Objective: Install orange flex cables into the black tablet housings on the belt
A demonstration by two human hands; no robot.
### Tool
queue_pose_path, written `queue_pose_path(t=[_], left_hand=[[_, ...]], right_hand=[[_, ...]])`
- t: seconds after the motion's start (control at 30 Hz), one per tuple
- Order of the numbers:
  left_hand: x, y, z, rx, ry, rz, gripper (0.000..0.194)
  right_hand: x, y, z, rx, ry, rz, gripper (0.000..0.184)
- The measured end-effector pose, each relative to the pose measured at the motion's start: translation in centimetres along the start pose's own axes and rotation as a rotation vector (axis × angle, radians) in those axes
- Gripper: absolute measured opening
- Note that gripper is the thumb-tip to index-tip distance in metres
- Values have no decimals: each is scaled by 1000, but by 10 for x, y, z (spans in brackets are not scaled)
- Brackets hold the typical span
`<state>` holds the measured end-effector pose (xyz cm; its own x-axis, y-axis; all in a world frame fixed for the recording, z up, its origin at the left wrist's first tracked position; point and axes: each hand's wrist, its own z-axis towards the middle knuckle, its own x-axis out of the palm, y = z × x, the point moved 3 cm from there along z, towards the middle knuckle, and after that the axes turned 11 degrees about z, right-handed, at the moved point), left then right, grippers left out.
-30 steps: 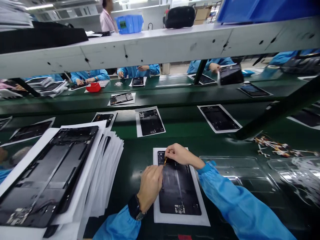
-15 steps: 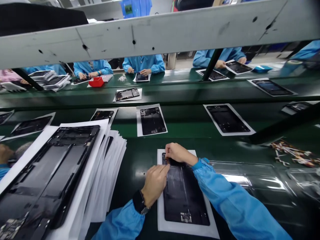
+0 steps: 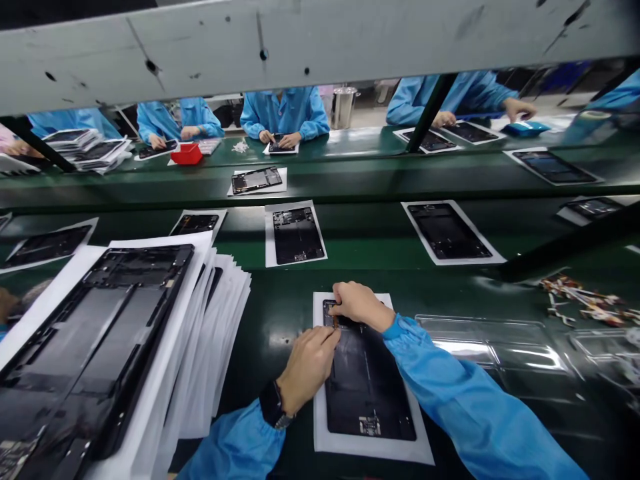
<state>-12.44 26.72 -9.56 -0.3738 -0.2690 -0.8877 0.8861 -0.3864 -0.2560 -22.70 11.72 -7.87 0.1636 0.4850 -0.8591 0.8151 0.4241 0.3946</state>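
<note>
A black tablet housing (image 3: 370,380) lies on a white sheet (image 3: 327,451) in front of me, a small circuit board showing at its near end. Over its far left corner, a thin orange flex cable (image 3: 335,322) shows between my fingertips. My right hand (image 3: 361,304) is closed in a pinch at the cable's upper part, partly hiding the corner. From the left, my left hand (image 3: 307,363), with a dark watch on the wrist, is closed with its fingertips at the cable's lower end. The exact grip points are too small to make out.
A tall stack of housings between white sheets (image 3: 200,373) stands at my left. Clear plastic trays (image 3: 480,340) and a pile of flex cables (image 3: 585,300) lie at right. More housings (image 3: 299,237) rest on the belt beyond. Co-workers sit opposite, below a grey beam (image 3: 350,40).
The view has tilted slightly downward. My hands stay at the same corner, nearly still. Across the line, a co-worker at upper right has lowered a housing and reaches toward a blue packet.
</note>
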Motion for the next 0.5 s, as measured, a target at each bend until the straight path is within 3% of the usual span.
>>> queue_pose_path(t=[0.3,0.5], left_hand=[[-2,-4,-1,35,-48,37,29],[3,-1,-8,135,-91,36,23]], right_hand=[[5,-2,-13,-128,-113,-152,35],[11,-15,-18,-107,-149,-146,39]])
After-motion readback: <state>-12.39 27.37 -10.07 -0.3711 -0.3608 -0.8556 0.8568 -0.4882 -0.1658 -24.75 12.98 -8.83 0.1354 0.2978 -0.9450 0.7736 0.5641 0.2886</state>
